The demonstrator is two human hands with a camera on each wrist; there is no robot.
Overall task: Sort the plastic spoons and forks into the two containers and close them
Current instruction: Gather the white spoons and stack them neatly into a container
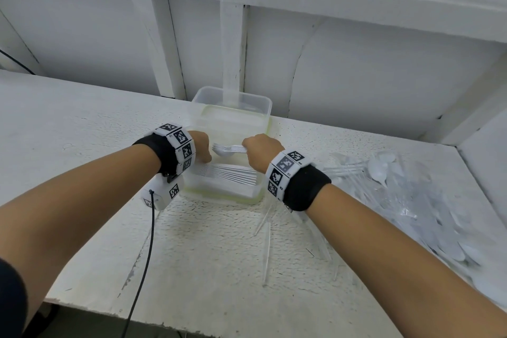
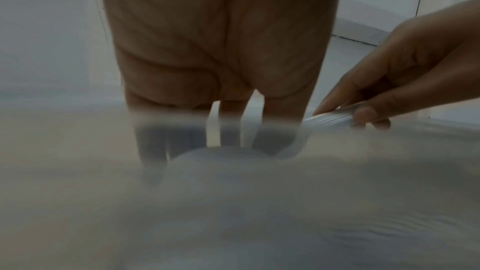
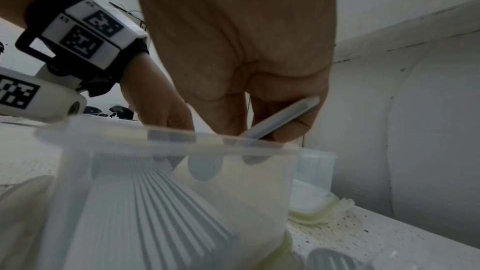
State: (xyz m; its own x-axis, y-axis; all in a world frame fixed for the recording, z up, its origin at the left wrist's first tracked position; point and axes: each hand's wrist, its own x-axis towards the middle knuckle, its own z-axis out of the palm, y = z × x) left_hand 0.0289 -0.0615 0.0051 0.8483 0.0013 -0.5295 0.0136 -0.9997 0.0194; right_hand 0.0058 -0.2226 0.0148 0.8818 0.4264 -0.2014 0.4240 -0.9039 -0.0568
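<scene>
Right hand [image 1: 260, 149] pinches a stacked bundle of forks [image 1: 230, 149] by the handles, tines hanging over the open near container [image 1: 192, 185]. Left hand [image 1: 199, 145] dips inside past the left rim, fingers down on the fanned forks [image 1: 233, 174]; its grip is hidden. The second container [image 1: 233, 103] touches the back wall. Loose cutlery pile [image 1: 411, 200] crowds the right table [image 1: 82, 118] edge.

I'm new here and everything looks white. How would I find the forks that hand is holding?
On the white bench, find the clear near container. The right hand grips a stack of forks above it; unlike the fanned forks lying inside, these are lifted.
</scene>
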